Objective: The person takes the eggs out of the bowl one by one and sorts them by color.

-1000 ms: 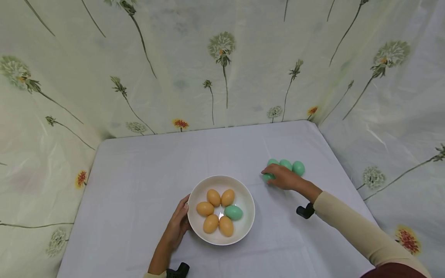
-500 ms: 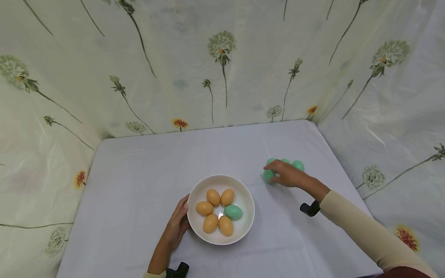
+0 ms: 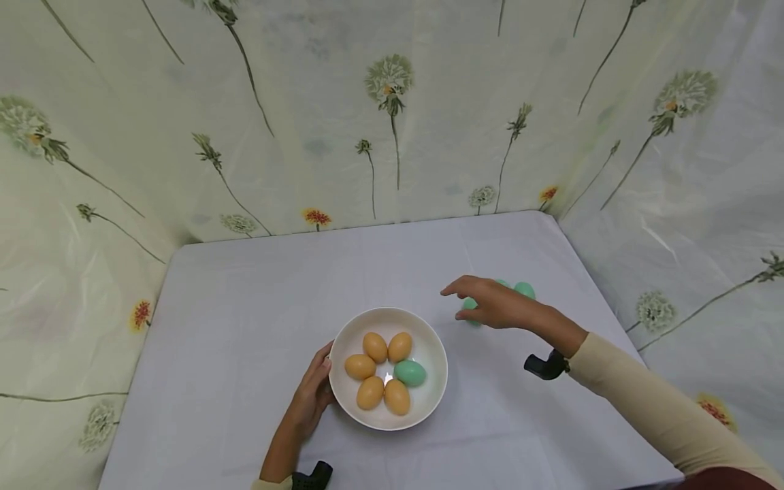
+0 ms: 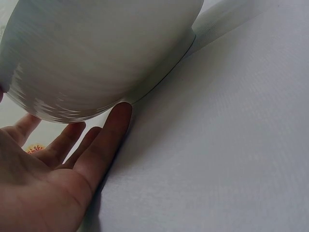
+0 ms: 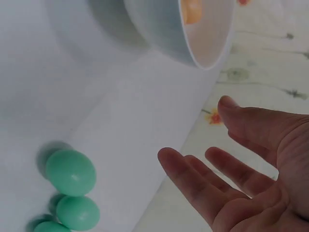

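Observation:
A white bowl (image 3: 437, 395) holds several orange eggs (image 3: 360, 367) and one green egg (image 3: 410, 373). My left hand (image 3: 314, 391) rests against the bowl's left side, its fingers loosely spread. In the left wrist view its fingertips touch the outer wall, one close to the base. My right hand (image 3: 496, 303) hovers over a small group of green eggs (image 3: 524, 290), thumb and fingers spread apart with nothing between them. It partly covers the group in the head view. In the right wrist view, several green eggs (image 5: 71, 172) lie apart from the fingers.
A white cloth (image 3: 257, 306) covers the table. Behind and beside it hang curtains (image 3: 331, 136) printed with dandelions and orange flowers. Each wrist wears a black camera mount, one (image 3: 545, 367) on the right and one (image 3: 314, 475) on the left.
My right hand has spread its fingers away from the nearest green egg and shifted slightly left, lifting over the group. The left hand and the bowl stay put.

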### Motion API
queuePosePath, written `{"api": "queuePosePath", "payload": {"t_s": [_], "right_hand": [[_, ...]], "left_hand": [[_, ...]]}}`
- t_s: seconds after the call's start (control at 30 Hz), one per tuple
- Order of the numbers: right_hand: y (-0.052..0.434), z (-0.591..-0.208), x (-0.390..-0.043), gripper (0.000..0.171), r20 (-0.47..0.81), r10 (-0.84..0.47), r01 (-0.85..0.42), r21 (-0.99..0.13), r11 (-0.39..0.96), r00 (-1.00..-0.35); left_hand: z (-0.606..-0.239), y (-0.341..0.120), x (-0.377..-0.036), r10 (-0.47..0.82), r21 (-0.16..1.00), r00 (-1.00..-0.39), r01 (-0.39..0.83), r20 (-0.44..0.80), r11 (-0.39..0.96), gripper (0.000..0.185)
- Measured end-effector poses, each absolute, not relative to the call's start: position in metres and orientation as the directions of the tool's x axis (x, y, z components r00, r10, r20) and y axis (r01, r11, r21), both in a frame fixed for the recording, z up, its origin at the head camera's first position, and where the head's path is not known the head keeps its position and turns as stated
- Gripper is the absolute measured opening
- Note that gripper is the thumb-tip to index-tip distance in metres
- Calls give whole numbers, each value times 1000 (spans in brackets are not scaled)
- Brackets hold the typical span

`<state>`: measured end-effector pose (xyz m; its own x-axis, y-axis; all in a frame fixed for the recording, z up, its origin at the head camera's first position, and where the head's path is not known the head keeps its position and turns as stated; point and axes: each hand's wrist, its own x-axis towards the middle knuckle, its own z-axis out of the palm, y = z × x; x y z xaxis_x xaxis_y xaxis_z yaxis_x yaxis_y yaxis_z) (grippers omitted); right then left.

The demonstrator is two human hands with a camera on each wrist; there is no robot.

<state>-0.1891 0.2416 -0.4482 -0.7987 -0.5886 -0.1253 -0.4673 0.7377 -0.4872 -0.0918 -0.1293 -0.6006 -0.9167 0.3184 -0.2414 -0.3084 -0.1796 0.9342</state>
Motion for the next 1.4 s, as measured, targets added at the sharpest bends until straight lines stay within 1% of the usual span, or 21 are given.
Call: {"api": "queuePosePath", "payload": {"t_s": [0.23, 0.33, 0.47, 0.63, 0.8, 1.1, 1.2, 1.4], "right_hand": [[221, -441, -184, 48, -173, -671, -456, -611, 647, -721], [215, -442, -182, 49, -188, -704, -456, -643, 615, -684], [207, -447, -179, 48, -198, -754, -497, -643, 582, -627], [197, -455, -175, 47, -177, -821, -563, -648, 512, -543], [187, -462, -173, 46, -186, -858, -568, -680, 464, -479], [173, -479, -171, 44, -219, -896, -570, -706, 419, -388], [168, -484, -170, 41, -235, -901, -587, -693, 419, -365], [160, -494, -167, 36, -244, -911, -662, -627, 410, -333]], "left_hand": [[-601, -129, -92, 313, 933, -917, -311, -246, -178, 52], [-601, -130, -93, 314, 936, -918, -305, -240, -174, 52], [-601, -130, -93, 316, 940, -920, -294, -230, -172, 53], [-602, -130, -93, 313, 936, -919, -304, -239, -179, 51], [-602, -130, -93, 313, 935, -919, -305, -239, -182, 51], [-602, -130, -93, 320, 936, -918, -301, -234, -181, 51], [-602, -130, -93, 320, 936, -918, -301, -233, -182, 51], [-603, -131, -93, 322, 932, -918, -303, -230, -197, 52]]}}
